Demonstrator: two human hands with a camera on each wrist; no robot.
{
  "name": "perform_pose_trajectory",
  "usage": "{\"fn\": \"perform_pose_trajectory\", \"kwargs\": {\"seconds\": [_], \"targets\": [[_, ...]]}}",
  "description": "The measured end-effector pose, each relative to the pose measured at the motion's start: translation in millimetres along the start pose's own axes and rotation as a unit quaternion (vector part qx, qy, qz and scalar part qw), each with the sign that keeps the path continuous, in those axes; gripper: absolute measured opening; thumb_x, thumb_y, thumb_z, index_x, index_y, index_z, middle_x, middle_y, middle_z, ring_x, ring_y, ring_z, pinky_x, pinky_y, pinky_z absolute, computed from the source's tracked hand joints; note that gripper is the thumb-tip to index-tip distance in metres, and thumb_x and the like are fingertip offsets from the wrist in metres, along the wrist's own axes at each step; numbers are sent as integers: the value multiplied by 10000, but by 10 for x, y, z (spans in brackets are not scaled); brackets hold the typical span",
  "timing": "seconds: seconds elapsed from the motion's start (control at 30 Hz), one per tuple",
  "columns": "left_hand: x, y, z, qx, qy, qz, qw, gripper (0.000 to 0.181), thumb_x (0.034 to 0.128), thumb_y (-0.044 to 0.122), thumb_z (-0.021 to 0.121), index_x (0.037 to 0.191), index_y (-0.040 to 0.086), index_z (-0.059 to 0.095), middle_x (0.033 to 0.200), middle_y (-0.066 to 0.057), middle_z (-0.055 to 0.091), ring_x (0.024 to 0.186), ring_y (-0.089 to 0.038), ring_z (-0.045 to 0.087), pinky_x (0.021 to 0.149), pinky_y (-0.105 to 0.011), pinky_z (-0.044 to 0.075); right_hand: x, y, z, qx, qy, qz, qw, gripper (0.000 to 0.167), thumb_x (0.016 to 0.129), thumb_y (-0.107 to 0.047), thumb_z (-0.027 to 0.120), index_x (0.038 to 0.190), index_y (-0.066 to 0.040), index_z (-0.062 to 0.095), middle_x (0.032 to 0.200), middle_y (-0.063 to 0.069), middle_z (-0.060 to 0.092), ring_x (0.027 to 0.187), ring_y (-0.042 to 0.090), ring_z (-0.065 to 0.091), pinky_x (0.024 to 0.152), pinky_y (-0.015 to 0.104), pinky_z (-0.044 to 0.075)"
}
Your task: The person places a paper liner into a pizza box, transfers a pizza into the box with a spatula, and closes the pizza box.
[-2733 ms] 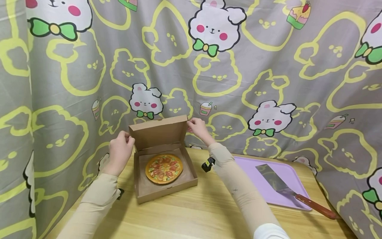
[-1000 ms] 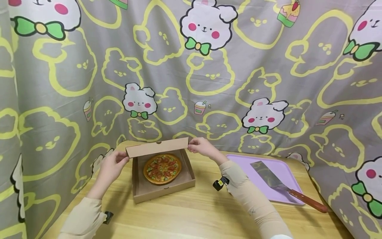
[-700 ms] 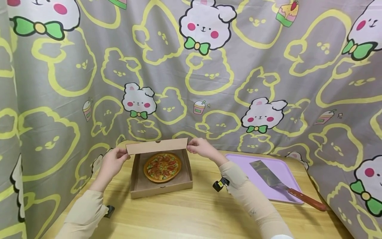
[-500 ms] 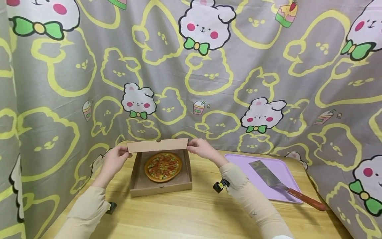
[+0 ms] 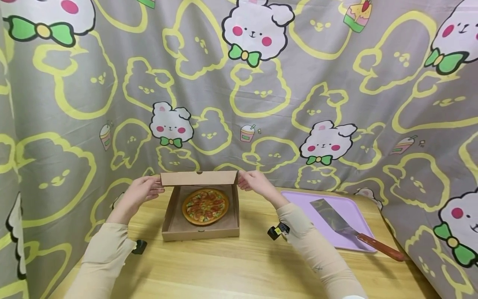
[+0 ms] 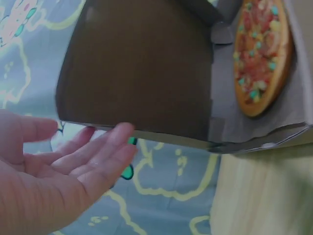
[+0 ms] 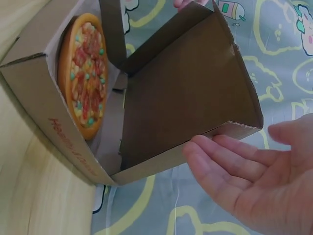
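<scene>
A brown cardboard pizza box (image 5: 201,232) stands on the table with its lid (image 5: 199,178) raised and tilted forward over the back. Inside lies a round pizza (image 5: 206,206) with red, green and yellow toppings. At the lid's left edge is my left hand (image 5: 140,192); in the left wrist view its fingers (image 6: 105,152) are extended along that edge, thumb apart. My right hand (image 5: 257,185) is at the opposite edge, and the right wrist view has its nearly straight fingers (image 7: 234,159) touching the lid's side flap, the thumb free of it.
To the right lies a lilac tray (image 5: 360,207), with a wide metal spatula (image 5: 332,216) across it; the spatula's wooden handle (image 5: 381,246) overhangs the tray's edge. A patterned curtain (image 5: 269,99) hangs close behind and beside the wooden table (image 5: 209,270).
Since the earliest frame, both hands have brought the lid forward and down. The box has turned slightly, its front now facing me more squarely. My fingers have since loosened from the lid's edges.
</scene>
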State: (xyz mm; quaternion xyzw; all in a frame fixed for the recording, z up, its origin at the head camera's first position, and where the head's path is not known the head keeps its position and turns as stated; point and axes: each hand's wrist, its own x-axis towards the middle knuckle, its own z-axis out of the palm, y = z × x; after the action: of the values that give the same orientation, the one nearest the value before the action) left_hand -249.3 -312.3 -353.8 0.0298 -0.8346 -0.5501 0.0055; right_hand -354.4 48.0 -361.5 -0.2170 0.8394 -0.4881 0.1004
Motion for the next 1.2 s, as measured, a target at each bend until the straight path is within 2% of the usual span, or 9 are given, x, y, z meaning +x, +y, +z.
{"fn": "perform_pose_trajectory", "kwargs": {"seconds": [0.1, 0.2, 0.37, 0.5, 0.67, 0.77, 0.87, 1.03, 1.2], "targets": [[-10, 32, -44, 228, -210, -156, 9994, 769, 1025, 517, 325, 1423, -140, 309, 1397, -369, 450, 1267, -388, 542, 1041, -457, 470, 0, -1, 20, 280, -72, 234, 9993, 589, 1020, -458, 433, 1123, 87, 630, 1042, 268, 703, 818, 214, 717, 807, 384, 591], [-34, 32, -55, 411, -350, -243, 9982, 810, 996, 554, 399, 1437, -119, 307, 1421, -343, 442, 1312, -420, 483, 1078, -505, 421, -15, 22, 38, 300, -111, 287, 9991, 559, 992, -478, 492, 1141, 49, 607, 1042, 260, 701, 784, 156, 706, 804, 386, 592], [-106, -22, -29, 629, -431, -202, 9969, 770, 981, 495, 503, 1453, -86, 319, 1404, -289, 496, 1300, -417, 490, 1073, -517, 422, -44, 92, 62, 7, -104, 134, 9999, 476, 946, -470, 589, 1102, -21, 611, 965, 190, 710, 803, 184, 708, 788, 375, 593], [-163, -120, 12, 775, -472, -150, 9958, 718, 983, 447, 532, 1421, -95, 358, 1337, -278, 558, 1265, -424, 511, 1038, -526, 444, -68, 153, 99, -292, -350, -22, 9990, 453, 917, -463, 636, 1070, -39, 596, 967, 181, 713, 803, 182, 705, 728, 317, 592], [-202, -277, 58, 963, -528, -139, 9939, 706, 985, 373, 555, 1414, -141, 330, 1337, -331, 522, 1229, -428, 528, 993, -517, 472, -122, 206, 173, -333, -634, 32, 9974, 437, 899, -424, 675, 1058, -30, 572, 1012, 211, 711, 796, 179, 700, 703, 290, 582], [-220, -361, 80, 1115, -532, -192, 9922, 727, 975, 372, 575, 1413, -151, 327, 1363, -350, 488, 1217, -430, 528, 960, -497, 493, -161, 235, 220, -414, -680, 61, 9968, 413, 891, -397, 693, 1039, -33, 567, 979, 209, 717, 765, 165, 690, 709, 312, 583], [-244, -417, 106, 1205, -549, -301, 9907, 755, 960, 381, 600, 1415, -154, 324, 1378, -354, 471, 1229, -444, 515, 946, -487, 502, -189, 269, 270, -534, -705, -77, 9961, 383, 888, -354, 708, 999, -18, 561, 926, 239, 716, 699, 124, 669, 686, 327, 583], [-281, -474, 159, 1380, -559, -362, 9882, 781, 938, 372, 637, 1406, -171, 326, 1365, -356, 487, 1256, -477, 493, 971, -525, 484, -227, 335, 343, -827, -678, -353, 9936, 343, 877, -303, 727, 919, -14, 548, 795, 208, 710, 638, 135, 650, 576, 262, 521], [-313, -534, 235, 1554, -539, -241, 9861, 732, 901, 331, 688, 1363, -160, 402, 1272, -330, 575, 1188, -460, 549, 980, -560, 457, -281, 387, 390, -1089, -710, -337, 9909, 322, 866, -291, 734, 882, -25, 552, 711, 122, 687, 624, 200, 643, 514, 231, 438]]}}
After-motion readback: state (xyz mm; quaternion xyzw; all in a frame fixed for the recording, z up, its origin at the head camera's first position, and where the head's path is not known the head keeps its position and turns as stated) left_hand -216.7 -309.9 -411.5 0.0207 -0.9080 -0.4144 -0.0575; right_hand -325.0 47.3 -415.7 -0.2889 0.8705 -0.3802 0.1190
